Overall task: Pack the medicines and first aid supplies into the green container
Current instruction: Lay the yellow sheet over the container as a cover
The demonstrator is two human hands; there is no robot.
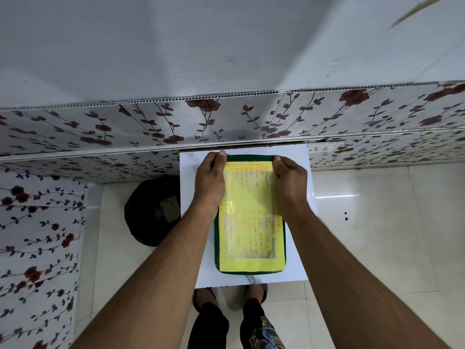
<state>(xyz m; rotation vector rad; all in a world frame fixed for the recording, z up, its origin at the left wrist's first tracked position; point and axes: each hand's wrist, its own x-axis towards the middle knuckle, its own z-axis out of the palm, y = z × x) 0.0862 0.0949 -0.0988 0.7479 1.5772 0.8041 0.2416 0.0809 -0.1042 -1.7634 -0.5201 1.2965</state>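
Green-rimmed, the flat rectangular plastic container [250,215] with a yellow handwritten label on its lid lies mid-way across the small white table [193,177], long axis running from the near edge toward the far, wall-side edge. The left hand [210,181] and right hand [290,181] curl their fingers over its far corners, gripping the lid edge. No medicines show; it looks like opening or sealing, so next needs a firm, even lift or press.
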